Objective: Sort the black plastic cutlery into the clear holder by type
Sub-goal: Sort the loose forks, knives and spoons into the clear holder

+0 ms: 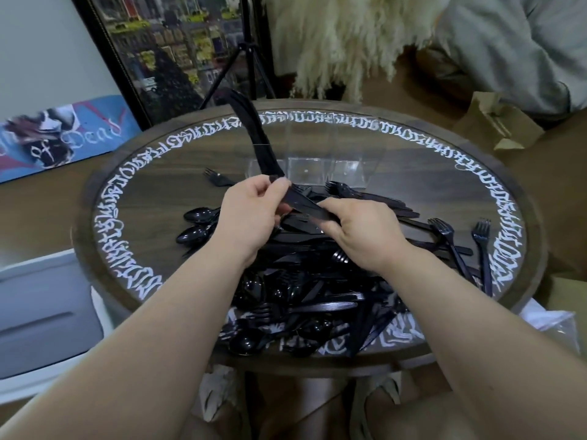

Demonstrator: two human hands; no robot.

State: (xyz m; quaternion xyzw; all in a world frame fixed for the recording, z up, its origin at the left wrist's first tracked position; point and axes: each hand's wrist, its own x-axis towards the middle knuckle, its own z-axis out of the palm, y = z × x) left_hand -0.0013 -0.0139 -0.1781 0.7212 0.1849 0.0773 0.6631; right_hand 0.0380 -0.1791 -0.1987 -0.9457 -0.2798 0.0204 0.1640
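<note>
While a heap of black plastic cutlery [305, 281] spreads beneath and behind them on the round dark wooden bench [152, 173] with white lettering, the left hand [251, 217] and right hand [359, 233] together pinch a small bundle of black plastic knives [301, 204]. Just beyond the hands stands the clear plastic holder [317, 154], its left compartment filled with upright black cutlery.

The right hand [359, 233] and left hand [251, 217] hide much of the cutlery pile [317, 296].
</note>
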